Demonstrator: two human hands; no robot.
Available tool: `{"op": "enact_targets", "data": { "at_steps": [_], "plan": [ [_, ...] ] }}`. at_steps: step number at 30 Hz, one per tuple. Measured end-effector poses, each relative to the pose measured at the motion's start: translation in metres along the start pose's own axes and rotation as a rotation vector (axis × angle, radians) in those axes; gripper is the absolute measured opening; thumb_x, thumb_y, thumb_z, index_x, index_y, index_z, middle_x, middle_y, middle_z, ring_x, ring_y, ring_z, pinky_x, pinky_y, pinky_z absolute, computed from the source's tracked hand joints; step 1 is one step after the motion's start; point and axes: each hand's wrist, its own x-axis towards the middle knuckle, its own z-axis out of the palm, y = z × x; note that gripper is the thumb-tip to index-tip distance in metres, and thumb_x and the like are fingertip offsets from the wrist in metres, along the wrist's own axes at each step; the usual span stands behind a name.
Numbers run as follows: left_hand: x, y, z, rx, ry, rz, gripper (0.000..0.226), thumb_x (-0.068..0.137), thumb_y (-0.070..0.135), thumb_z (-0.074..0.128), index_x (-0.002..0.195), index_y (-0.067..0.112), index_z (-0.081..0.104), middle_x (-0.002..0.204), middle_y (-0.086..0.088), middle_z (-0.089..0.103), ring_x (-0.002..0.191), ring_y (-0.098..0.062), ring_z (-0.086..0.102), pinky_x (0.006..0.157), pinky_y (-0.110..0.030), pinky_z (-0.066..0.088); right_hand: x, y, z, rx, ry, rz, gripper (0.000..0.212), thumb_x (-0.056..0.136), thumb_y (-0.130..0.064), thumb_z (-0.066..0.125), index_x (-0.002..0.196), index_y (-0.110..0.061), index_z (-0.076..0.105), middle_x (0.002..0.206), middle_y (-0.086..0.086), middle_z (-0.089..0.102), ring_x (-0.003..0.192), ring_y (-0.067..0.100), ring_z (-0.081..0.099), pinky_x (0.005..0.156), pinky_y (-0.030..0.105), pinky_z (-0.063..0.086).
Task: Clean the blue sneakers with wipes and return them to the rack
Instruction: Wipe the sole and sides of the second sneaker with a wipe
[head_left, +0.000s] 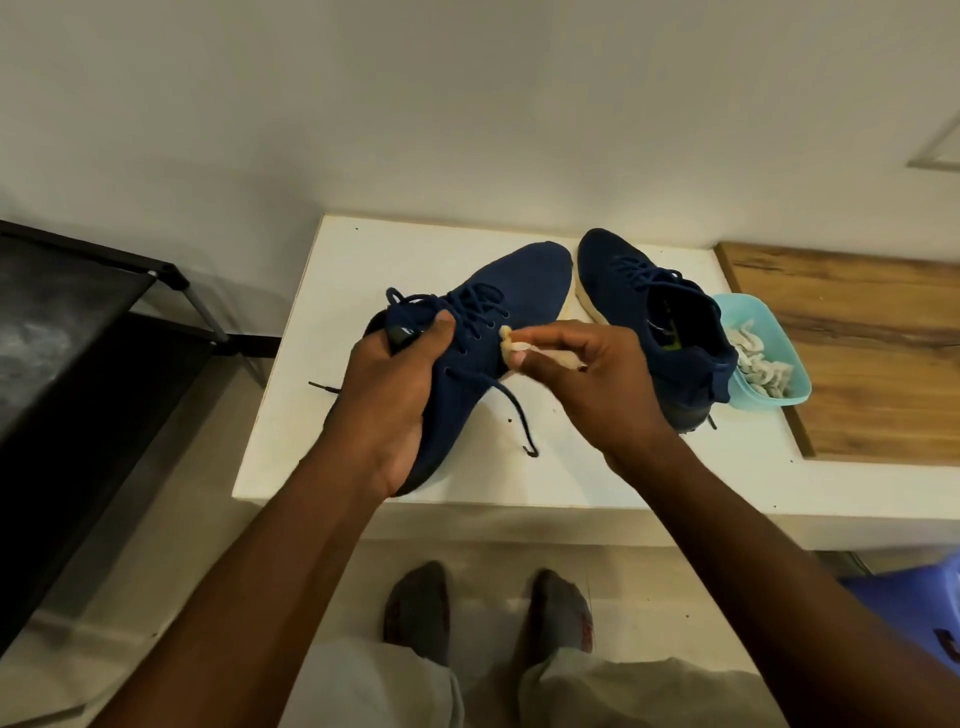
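Note:
Two dark blue knit sneakers are on a white table (363, 249). My left hand (395, 395) grips the near sneaker (509, 296) around its heel and collar, tilting it with the toe pointing away. My right hand (587, 379) pinches a crumpled whitish wipe (511, 345) and presses it against that sneaker's side by the lace eyelets. Its loose laces hang down onto the table. The second sneaker (649, 306) stands on the table to the right, toe away, untouched.
A light blue tub (795, 384) holding several crumpled wipes sits right of the second sneaker, on a wooden board (857, 322). A black shoe rack (78, 322) stands at the left. My socked feet (488, 608) are on the floor below the table edge.

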Motion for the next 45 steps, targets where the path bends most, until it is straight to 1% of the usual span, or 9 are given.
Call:
{"op": "enact_targets", "data": {
  "at_steps": [5, 7, 14, 21, 26, 33, 36, 40, 45],
  "plan": [
    [-0.001, 0.004, 0.001, -0.1, 0.02, -0.115, 0.019, 0.102, 0.025, 0.059, 0.115, 0.015, 0.069, 0.097, -0.001, 0.079, 0.086, -0.017, 0.077, 0.067, -0.03, 0.061, -0.002, -0.002, 0.002, -0.192, 0.215, -0.091, 0.012, 0.09, -0.02, 0.072, 0.101, -0.022, 0.077, 0.096, -0.013, 0.071, 0.092, 0.002, 0.065, 0.077, 0.017, 0.051],
    [0.001, 0.004, 0.001, -0.137, 0.038, -0.138, 0.023, 0.103, 0.027, 0.058, 0.116, 0.013, 0.069, 0.1, -0.005, 0.079, 0.085, -0.02, 0.077, 0.063, -0.03, 0.061, -0.014, -0.009, 0.017, -0.247, 0.164, -0.227, 0.015, 0.091, -0.012, 0.07, 0.103, -0.019, 0.076, 0.097, -0.009, 0.07, 0.089, 0.001, 0.064, 0.072, 0.012, 0.048],
    [0.007, 0.011, -0.014, -0.309, 0.095, -0.304, 0.037, 0.102, 0.039, 0.055, 0.121, 0.011, 0.07, 0.105, -0.013, 0.077, 0.085, -0.026, 0.077, 0.062, -0.035, 0.062, -0.029, -0.024, 0.043, -0.37, -0.046, -0.551, 0.016, 0.093, -0.012, 0.064, 0.105, -0.009, 0.073, 0.097, 0.004, 0.066, 0.087, 0.018, 0.061, 0.072, 0.034, 0.053],
    [0.002, 0.008, -0.004, -0.324, 0.063, -0.375, 0.035, 0.106, 0.037, 0.049, 0.108, 0.011, 0.071, 0.089, -0.01, 0.079, 0.069, -0.022, 0.077, 0.058, -0.03, 0.058, -0.005, -0.004, 0.008, -0.299, 0.304, -0.256, 0.015, 0.094, -0.013, 0.066, 0.109, -0.017, 0.07, 0.102, -0.007, 0.062, 0.093, -0.002, 0.058, 0.074, 0.01, 0.045],
    [0.008, 0.009, -0.017, -0.352, 0.122, -0.374, 0.038, 0.106, 0.035, 0.048, 0.124, 0.009, 0.068, 0.111, -0.016, 0.075, 0.098, -0.03, 0.072, 0.08, -0.042, 0.058, -0.037, -0.003, 0.037, -0.333, -0.051, -0.199, 0.016, 0.089, -0.01, 0.07, 0.103, -0.017, 0.075, 0.097, -0.007, 0.068, 0.087, 0.0, 0.059, 0.079, 0.005, 0.042],
    [0.016, 0.008, -0.028, -0.367, 0.158, -0.376, 0.037, 0.106, 0.035, 0.047, 0.121, 0.009, 0.068, 0.108, -0.016, 0.076, 0.094, -0.031, 0.073, 0.071, -0.041, 0.056, -0.033, -0.027, 0.022, -0.366, -0.517, -0.075, 0.018, 0.085, -0.017, 0.076, 0.101, -0.026, 0.078, 0.089, -0.026, 0.061, 0.085, -0.004, 0.061, 0.072, 0.005, 0.043],
    [0.014, 0.007, -0.025, -0.403, 0.126, -0.358, 0.036, 0.107, 0.034, 0.046, 0.117, 0.007, 0.068, 0.098, -0.016, 0.077, 0.079, -0.03, 0.077, 0.062, -0.037, 0.062, -0.03, -0.017, 0.024, -0.361, -0.323, -0.125, 0.013, 0.087, -0.021, 0.075, 0.099, -0.026, 0.078, 0.09, -0.022, 0.065, 0.085, -0.003, 0.061, 0.074, 0.006, 0.044],
    [0.007, 0.006, -0.017, -0.434, 0.064, -0.324, 0.032, 0.103, 0.031, 0.051, 0.118, 0.009, 0.069, 0.106, -0.012, 0.077, 0.087, -0.028, 0.077, 0.074, -0.038, 0.062, -0.012, 0.003, 0.034, -0.462, -0.027, -0.124, 0.013, 0.092, -0.019, 0.068, 0.101, -0.026, 0.074, 0.092, -0.019, 0.061, 0.083, -0.008, 0.056, 0.074, 0.003, 0.041],
    [0.0, 0.008, -0.013, -0.519, -0.056, -0.249, 0.017, 0.09, 0.014, 0.052, 0.091, 0.008, 0.068, 0.102, -0.012, 0.072, 0.088, -0.029, 0.07, 0.083, -0.041, 0.06, -0.014, -0.004, 0.024, -0.393, -0.253, 0.02, 0.008, 0.089, -0.02, 0.072, 0.094, -0.025, 0.076, 0.086, -0.016, 0.069, 0.078, -0.004, 0.061, 0.07, 0.006, 0.043]
  ]
}}
